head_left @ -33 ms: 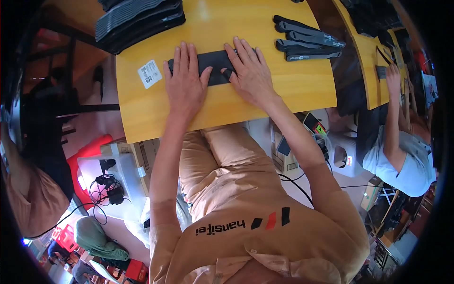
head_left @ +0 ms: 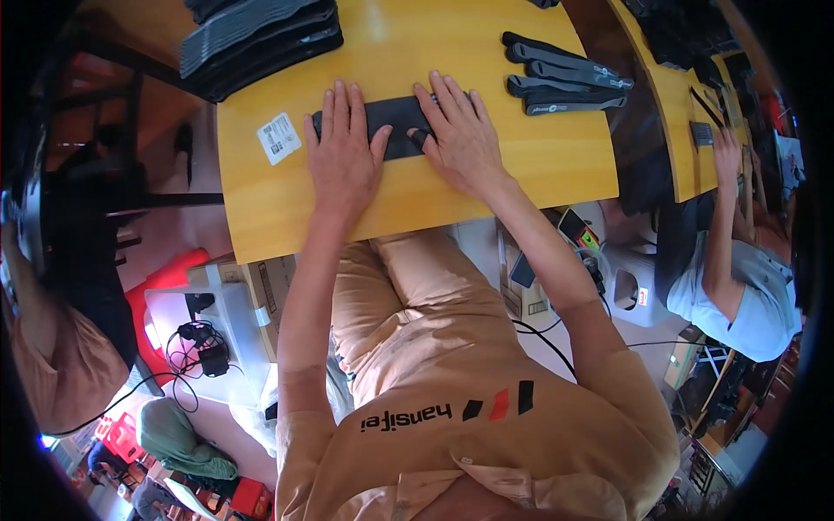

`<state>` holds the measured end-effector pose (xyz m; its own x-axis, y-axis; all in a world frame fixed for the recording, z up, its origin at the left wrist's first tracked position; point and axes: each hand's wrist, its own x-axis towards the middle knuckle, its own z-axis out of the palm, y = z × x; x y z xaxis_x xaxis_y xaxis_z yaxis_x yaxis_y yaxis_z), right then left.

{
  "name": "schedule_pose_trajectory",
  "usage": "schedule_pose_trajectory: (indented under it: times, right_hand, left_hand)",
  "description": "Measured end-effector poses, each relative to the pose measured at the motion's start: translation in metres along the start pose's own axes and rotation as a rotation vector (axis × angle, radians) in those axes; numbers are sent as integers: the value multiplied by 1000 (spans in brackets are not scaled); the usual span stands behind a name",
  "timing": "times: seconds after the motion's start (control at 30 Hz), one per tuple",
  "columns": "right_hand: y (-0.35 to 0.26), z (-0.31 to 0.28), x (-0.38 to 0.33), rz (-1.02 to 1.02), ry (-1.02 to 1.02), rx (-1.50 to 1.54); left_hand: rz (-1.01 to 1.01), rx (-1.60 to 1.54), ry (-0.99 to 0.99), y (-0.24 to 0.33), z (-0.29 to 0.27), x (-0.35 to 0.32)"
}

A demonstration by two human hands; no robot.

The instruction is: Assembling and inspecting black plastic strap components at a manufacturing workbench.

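A flat, dark grey rectangular piece [head_left: 395, 117], fabric-like, lies crosswise on the yellow wooden table [head_left: 417, 195]. My left hand [head_left: 346, 169] rests flat over its left end, fingers stretched forward and the thumb apart. Over the right end lies my right hand [head_left: 462, 148], its fingers spread and a black band around the thumb. Both palms face down, and neither hand is closed around the piece. The thumbs point toward each other across its bare middle. Under the fingers, the ends of the piece are partly hidden.
Left of my hand is a white printed label [head_left: 279, 139]. A thick stack of dark strips [head_left: 261, 43] stands at the far left, and several folded dark straps [head_left: 569, 78] lie at the far right. At another table, a co-worker's hand [head_left: 727, 156] reaches in.
My hands keep the same flat pose on the dark piece. The view has shifted very slightly, and the co-worker's hand at the right has moved a little.
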<state>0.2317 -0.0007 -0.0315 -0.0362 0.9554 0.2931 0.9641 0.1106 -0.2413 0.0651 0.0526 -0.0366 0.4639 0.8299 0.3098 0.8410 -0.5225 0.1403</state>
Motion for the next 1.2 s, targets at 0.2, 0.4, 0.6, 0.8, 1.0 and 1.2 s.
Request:
schedule_pose_trajectory:
  times: [0.2, 0.4, 0.6, 0.8, 1.0, 1.2]
  right_hand:
    - [4, 2, -1, 0, 73, 53]
    - [28, -4, -11, 212, 434, 496]
    - [21, -4, -10, 192, 529, 516]
    - [30, 1, -12, 240, 555, 515]
    - [35, 10, -8, 246, 625, 522]
    - [37, 6, -9, 289, 655, 561]
  left_hand:
    - [-28, -287, 48, -21, 0, -4]
    - [-470, -522, 212, -28, -30, -9]
    - [-694, -56, -44, -12, -43, 24]
    - [-680, -15, -19, -12, -27, 26]
    - [-670, 61, 16, -12, -14, 27]
    - [-641, -117, 25, -12, -15, 25]
